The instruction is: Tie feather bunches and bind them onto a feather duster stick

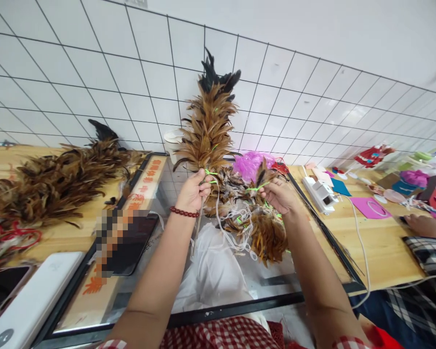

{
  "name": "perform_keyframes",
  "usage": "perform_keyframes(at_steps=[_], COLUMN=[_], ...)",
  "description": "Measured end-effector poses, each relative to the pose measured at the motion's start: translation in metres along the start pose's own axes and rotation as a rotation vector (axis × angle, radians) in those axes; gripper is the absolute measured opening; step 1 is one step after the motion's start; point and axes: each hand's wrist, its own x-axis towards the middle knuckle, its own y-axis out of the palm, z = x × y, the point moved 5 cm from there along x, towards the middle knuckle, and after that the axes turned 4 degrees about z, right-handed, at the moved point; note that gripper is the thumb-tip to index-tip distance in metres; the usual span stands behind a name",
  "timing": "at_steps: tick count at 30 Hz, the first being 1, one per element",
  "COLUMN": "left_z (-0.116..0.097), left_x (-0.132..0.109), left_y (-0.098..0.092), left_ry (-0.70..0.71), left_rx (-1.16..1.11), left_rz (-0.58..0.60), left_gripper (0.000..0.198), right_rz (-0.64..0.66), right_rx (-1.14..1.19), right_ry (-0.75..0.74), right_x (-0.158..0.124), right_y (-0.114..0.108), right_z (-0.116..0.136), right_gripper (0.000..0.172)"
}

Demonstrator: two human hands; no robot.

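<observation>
1. The duster (pixel 209 123) — a stick wrapped in brown feathers with a black tuft at the top — stands upright over the middle of the table, in front of the tiled wall (pixel 94 72).
2. The left hand (pixel 193 192) is clenched round it just below the feathers, where green cord (pixel 210 173) is tied; the bare stick (pixel 197 228) runs down under the fist.
3. The right hand (pixel 279 195) pinches a small bunch of feathers (pixel 262 175) with more green cord between its fingertips, held just beside the duster and apart from it.
4. By the look of it the thing is very light and top-heavy only in bulk. The feathers are soft, springy and easily bent or pulled out, so they are no place to grip. The stick is stiff and gives the sure hold — right under the binding, as the left hand has it.
5. The cord looks thin and slippery; it likely needs a fingertip pinch.
6. Below the hands lie loose feathers (pixel 265 232), white string (pixel 232 232) and a white bag (pixel 214 271) on the glass top (pixel 276 276).
7. Far left, a heap of finished dusters (pixel 58 179) lies on the wood.
8. To the right, pink fluff (pixel 252 164), craft scraps and another person's hand (pixel 427 225).
</observation>
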Motion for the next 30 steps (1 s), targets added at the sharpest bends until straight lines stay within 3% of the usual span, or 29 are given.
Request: perform_keyframes(at_steps=[4, 8, 17, 23, 30], left_z=[0.01, 0.013, 0.01, 0.008, 0.007], left_x=[0.005, 0.009, 0.006, 0.002, 0.001], left_y=[0.002, -0.002, 0.0, 0.001, 0.004], left_ry=[0.044, 0.091, 0.155, 0.242, 0.266], left_rx=[0.039, 0.076, 0.228, 0.364, 0.507], left_rz=[-0.014, -0.099, -0.036, -0.132, -0.073], left_gripper=[0.018, 0.022, 0.025, 0.03, 0.029], right_rz=[0.117, 0.046, -0.158, -0.177, -0.238], right_rx=[-0.002, -0.036, -0.057, -0.101, -0.302], right_ry=[-0.052, -0.199, -0.402, -0.418, -0.512], right_x=[0.007, 0.026, 0.041, 0.042, 0.04], right_y=[0.079, 0.121, 0.123, 0.126, 0.12], right_z=[-0.01, -0.018, -0.028, -0.037, -0.033], right_gripper=[0.027, 0.029, 0.027, 0.023, 0.017])
